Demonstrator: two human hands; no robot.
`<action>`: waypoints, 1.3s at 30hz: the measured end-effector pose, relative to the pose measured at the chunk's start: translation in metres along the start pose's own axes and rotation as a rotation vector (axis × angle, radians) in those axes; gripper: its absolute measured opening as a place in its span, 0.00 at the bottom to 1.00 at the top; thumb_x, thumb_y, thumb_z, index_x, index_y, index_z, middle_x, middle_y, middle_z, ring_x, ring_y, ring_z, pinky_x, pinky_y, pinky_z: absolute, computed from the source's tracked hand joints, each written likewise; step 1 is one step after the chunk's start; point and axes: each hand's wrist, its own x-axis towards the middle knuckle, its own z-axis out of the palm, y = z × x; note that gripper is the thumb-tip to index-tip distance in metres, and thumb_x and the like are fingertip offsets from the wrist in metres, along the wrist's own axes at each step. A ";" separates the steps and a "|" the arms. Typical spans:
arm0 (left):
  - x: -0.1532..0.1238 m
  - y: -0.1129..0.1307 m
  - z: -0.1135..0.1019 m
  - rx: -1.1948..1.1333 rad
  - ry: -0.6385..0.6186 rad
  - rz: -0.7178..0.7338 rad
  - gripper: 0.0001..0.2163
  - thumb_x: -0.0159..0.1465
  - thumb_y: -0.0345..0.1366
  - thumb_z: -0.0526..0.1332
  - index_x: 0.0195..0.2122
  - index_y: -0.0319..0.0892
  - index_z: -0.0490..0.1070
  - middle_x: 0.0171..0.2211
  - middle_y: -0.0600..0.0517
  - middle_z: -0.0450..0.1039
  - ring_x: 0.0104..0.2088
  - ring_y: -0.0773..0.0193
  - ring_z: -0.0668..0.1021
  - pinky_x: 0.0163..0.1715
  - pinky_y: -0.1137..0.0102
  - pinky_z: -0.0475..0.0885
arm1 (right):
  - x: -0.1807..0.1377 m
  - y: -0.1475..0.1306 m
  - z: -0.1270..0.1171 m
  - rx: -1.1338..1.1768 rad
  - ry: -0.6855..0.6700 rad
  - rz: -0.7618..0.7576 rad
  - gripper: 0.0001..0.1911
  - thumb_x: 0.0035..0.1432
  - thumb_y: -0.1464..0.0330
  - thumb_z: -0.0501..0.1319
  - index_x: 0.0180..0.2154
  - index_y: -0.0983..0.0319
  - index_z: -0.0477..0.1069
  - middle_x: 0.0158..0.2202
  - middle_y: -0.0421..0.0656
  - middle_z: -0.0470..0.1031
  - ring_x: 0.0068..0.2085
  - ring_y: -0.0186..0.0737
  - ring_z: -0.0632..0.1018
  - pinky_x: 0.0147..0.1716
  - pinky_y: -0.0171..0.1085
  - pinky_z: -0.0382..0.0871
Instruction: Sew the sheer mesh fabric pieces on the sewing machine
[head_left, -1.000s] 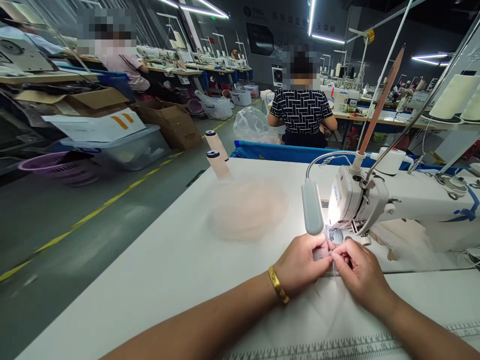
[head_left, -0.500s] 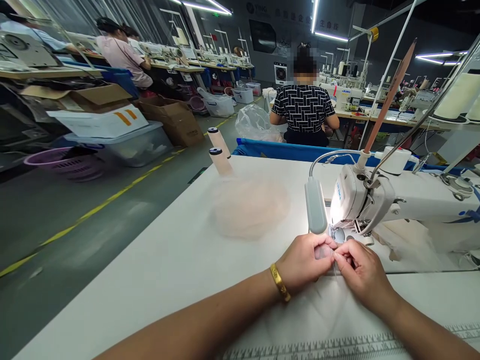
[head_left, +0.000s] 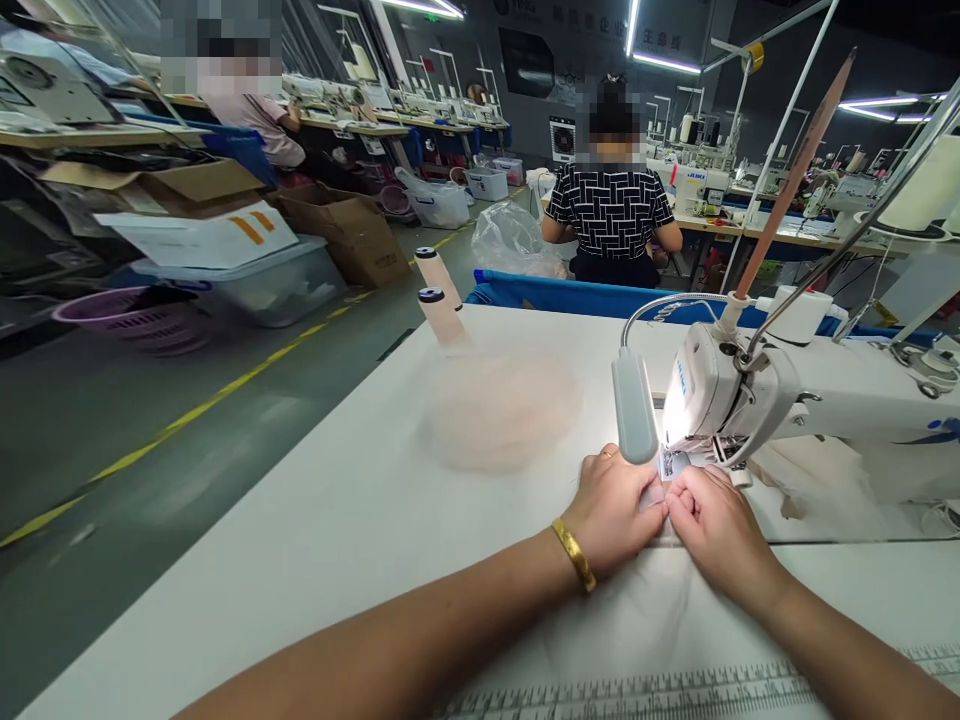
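Both hands have slid forward since the earlier frames, closer to the needle, and now lie flatter on the table. Left hand (head_left: 616, 510) rests palm down just left of the needle plate, fingers close together and curled lightly, their tips pressing a small pale fabric piece (head_left: 654, 497) against the table (head_left: 337, 520). Right hand (head_left: 712, 528) sits just right of that piece, fingers bent, thumb and forefinger seemingly pinching its edge; the hands nearly touch, so the grip itself is partly hidden. The piece lies directly in front of the presser foot of the sewing machine (head_left: 787, 400), under the lamp (head_left: 634, 405).

It looks thin, sheer and very light, limp rather than stiff, likely to slip or pucker on the smooth table. Holding it flat with fingertips on both sides of the needle line, close to the foot, seems the safest grip. A blurred heap of peach fabric (head_left: 499, 405) lies left of the machine, two thread cones (head_left: 439, 295) behind it.
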 end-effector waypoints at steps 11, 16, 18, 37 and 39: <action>-0.009 -0.014 0.011 0.288 0.131 0.498 0.12 0.71 0.27 0.54 0.35 0.42 0.75 0.33 0.50 0.77 0.33 0.61 0.74 0.41 0.63 0.66 | 0.000 0.010 -0.004 -0.010 -0.033 -0.047 0.09 0.71 0.68 0.55 0.37 0.57 0.72 0.35 0.43 0.76 0.38 0.46 0.77 0.35 0.40 0.69; -0.007 -0.016 0.004 0.234 0.088 0.478 0.12 0.70 0.27 0.54 0.35 0.43 0.77 0.35 0.49 0.79 0.36 0.60 0.77 0.46 0.61 0.69 | -0.005 0.013 -0.007 -0.098 -0.022 -0.145 0.13 0.72 0.70 0.52 0.40 0.56 0.76 0.39 0.44 0.77 0.34 0.43 0.76 0.32 0.40 0.67; -0.005 -0.017 0.003 0.204 0.098 0.476 0.12 0.70 0.28 0.55 0.35 0.44 0.77 0.36 0.49 0.79 0.37 0.60 0.77 0.48 0.60 0.70 | -0.005 0.014 -0.007 -0.159 -0.001 -0.172 0.15 0.72 0.72 0.52 0.41 0.56 0.77 0.40 0.44 0.78 0.31 0.42 0.74 0.31 0.40 0.66; 0.005 -0.025 0.004 0.256 0.117 0.493 0.12 0.70 0.26 0.56 0.37 0.44 0.79 0.44 0.48 0.82 0.43 0.57 0.82 0.57 0.54 0.68 | -0.004 0.020 0.000 -0.323 0.076 -0.190 0.16 0.71 0.73 0.52 0.44 0.58 0.79 0.44 0.47 0.81 0.33 0.44 0.76 0.33 0.41 0.65; 0.000 -0.017 -0.005 0.242 0.087 0.473 0.12 0.69 0.26 0.56 0.37 0.43 0.78 0.45 0.46 0.81 0.42 0.56 0.81 0.54 0.54 0.70 | -0.004 0.019 -0.001 -0.321 0.074 -0.189 0.16 0.71 0.74 0.52 0.45 0.59 0.79 0.45 0.48 0.81 0.34 0.44 0.77 0.33 0.41 0.65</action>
